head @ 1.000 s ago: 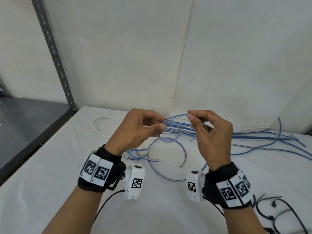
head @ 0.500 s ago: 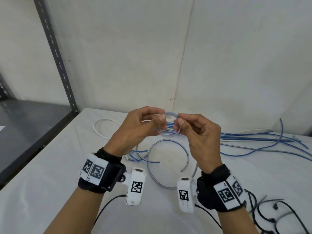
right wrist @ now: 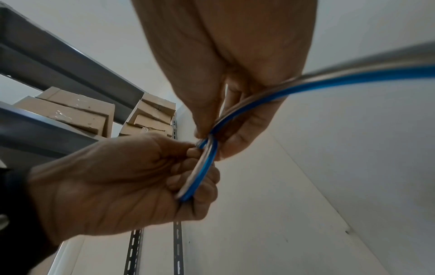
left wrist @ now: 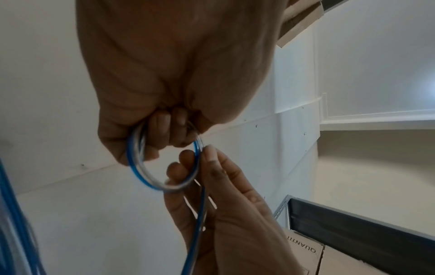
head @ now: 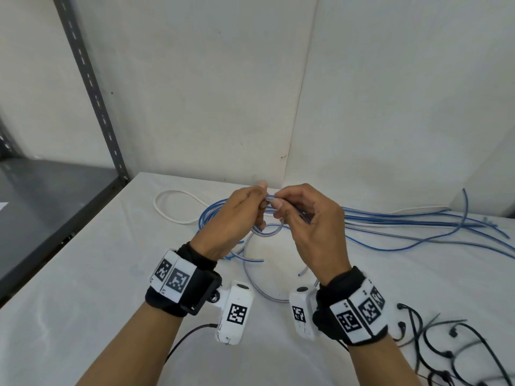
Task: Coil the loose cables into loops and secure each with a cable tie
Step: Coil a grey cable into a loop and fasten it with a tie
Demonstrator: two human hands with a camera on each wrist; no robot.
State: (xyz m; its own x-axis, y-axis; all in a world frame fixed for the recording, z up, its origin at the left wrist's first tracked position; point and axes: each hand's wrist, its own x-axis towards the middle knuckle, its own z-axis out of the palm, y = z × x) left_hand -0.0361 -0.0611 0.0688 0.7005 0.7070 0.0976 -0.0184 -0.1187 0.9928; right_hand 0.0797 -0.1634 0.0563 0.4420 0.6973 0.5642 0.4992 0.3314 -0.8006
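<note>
Holding a small loop of blue-and-clear plastic cable (left wrist: 150,173), the left hand (head: 237,218) grips it with curled fingers; the right hand (head: 309,227) pinches the same loop.

A blue-and-clear cable (head: 266,231) is wound into a small loop, held above the desk; black cable ties (head: 457,346) lie at 4 o'clock

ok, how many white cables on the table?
2 visible: a white cable loop at back left, a white cable at back right behind the blue cables. Possibly one cable, its middle hidden.
</note>
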